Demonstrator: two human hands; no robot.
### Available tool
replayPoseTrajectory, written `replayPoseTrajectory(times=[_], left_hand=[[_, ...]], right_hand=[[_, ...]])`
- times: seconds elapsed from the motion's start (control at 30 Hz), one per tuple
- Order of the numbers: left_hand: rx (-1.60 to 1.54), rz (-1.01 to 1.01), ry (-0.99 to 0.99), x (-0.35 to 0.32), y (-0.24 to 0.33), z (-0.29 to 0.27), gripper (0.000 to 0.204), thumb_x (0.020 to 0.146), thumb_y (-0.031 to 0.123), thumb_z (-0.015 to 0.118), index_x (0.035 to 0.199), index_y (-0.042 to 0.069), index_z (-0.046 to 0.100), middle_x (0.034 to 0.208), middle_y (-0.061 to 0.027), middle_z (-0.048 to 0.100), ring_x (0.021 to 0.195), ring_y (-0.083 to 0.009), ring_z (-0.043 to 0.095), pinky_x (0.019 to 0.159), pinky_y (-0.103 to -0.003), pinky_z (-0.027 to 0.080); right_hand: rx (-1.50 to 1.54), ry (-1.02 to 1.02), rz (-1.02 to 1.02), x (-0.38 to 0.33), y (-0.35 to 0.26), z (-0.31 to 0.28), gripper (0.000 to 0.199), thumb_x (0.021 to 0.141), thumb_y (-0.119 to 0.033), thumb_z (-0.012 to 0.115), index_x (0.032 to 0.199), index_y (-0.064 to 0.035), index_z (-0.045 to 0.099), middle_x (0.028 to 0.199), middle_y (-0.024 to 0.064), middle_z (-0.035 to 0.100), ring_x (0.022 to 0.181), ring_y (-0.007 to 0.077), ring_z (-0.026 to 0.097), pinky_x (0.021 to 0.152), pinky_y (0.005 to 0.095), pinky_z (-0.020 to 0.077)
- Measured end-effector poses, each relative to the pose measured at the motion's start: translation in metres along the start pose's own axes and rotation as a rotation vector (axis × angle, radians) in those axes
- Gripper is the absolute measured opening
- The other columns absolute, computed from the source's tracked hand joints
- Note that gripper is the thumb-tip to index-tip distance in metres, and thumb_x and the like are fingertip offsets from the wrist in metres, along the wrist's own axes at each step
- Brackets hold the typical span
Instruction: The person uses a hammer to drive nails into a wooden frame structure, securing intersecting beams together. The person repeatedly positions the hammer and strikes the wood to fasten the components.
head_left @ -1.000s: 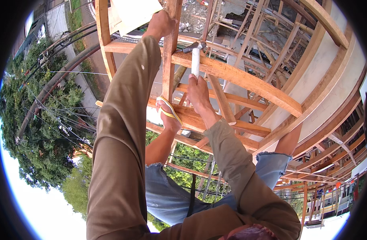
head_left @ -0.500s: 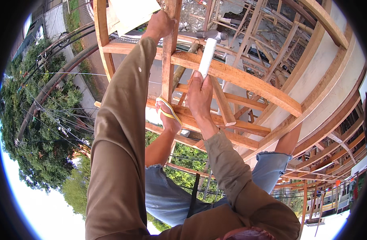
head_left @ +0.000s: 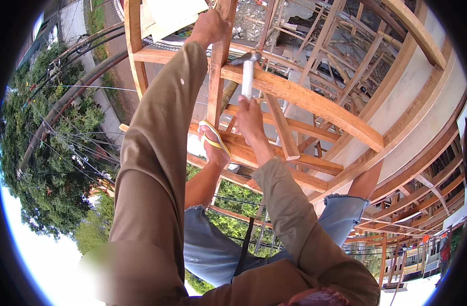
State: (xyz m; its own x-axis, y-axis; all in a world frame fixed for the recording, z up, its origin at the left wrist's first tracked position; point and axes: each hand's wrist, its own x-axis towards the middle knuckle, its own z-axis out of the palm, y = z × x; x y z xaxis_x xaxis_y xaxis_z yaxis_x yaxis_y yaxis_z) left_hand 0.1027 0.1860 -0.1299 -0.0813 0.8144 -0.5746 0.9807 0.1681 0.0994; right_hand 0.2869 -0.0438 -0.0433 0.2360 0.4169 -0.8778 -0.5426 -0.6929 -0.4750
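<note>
My right hand (head_left: 250,118) is closed around the lower part of a white-handled claw hammer (head_left: 247,81). The hammer's dark metal head is over the end of a wooden crosspiece (head_left: 315,99), close to where that meets a long wooden beam (head_left: 216,76); whether it touches is unclear. Farther up, my left hand (head_left: 210,26) is closed at the side of the long beam, its thumb side against the wood. Beside that hand lies a pale, flat sheet (head_left: 175,15). My foot, in a white sandal with yellow straps (head_left: 214,138), rests on a lower timber.
Open timber framing surrounds me, with a short slanting brace (head_left: 282,127) below the crosspiece. A curved pale wall (head_left: 401,112) with wooden edging runs along the right. Far below are rubble and scaffold poles (head_left: 363,66). Thick cables (head_left: 65,102) and trees (head_left: 60,153) stand left.
The hammer has swung down and left, bringing its head from beyond the crosspiece to the crosspiece's end near the beam. My left hand keeps its place on the beam as the view shifts slightly.
</note>
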Motion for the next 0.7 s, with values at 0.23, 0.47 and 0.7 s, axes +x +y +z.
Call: replayPoseTrajectory(times=[0.23, 0.47, 0.7], left_hand=[[0.008, -0.035, -0.167, -0.002, 0.003, -0.005, 0.047, 0.089, 0.036, 0.074, 0.102, -0.009, 0.071, 0.109, -0.0354, 0.069, 0.106, -0.0482, 0.068, 0.094, -0.047, 0.056], [0.019, -0.031, -0.127, -0.006, 0.007, -0.003, 0.048, 0.09, 0.038, 0.075, 0.101, -0.009, 0.07, 0.106, -0.0342, 0.07, 0.105, -0.0477, 0.068, 0.094, -0.048, 0.056], [0.012, 0.005, -0.102, -0.001, -0.001, 0.001, 0.049, 0.089, 0.038, 0.075, 0.103, -0.009, 0.07, 0.104, -0.0339, 0.07, 0.104, -0.0465, 0.069, 0.093, -0.049, 0.056]], right_hand=[[0.016, 0.047, -0.103, 0.025, -0.109, -0.018, 0.029, 0.111, -0.035, 0.043, 0.107, -0.006, 0.047, 0.068, 0.0007, 0.046, 0.048, 0.0096, 0.047, 0.04, 0.0262, 0.0404], [-0.275, -0.228, 0.194, -0.015, -0.038, 0.038, 0.037, 0.107, -0.035, 0.049, 0.098, 0.0008, 0.05, 0.07, 0.0077, 0.057, 0.051, 0.0171, 0.053, 0.049, 0.0365, 0.0457], [-0.033, -0.047, -0.058, -0.002, -0.043, 0.007, 0.034, 0.109, -0.036, 0.045, 0.104, -0.0024, 0.048, 0.07, 0.0022, 0.051, 0.048, 0.0102, 0.051, 0.041, 0.0286, 0.0446]])
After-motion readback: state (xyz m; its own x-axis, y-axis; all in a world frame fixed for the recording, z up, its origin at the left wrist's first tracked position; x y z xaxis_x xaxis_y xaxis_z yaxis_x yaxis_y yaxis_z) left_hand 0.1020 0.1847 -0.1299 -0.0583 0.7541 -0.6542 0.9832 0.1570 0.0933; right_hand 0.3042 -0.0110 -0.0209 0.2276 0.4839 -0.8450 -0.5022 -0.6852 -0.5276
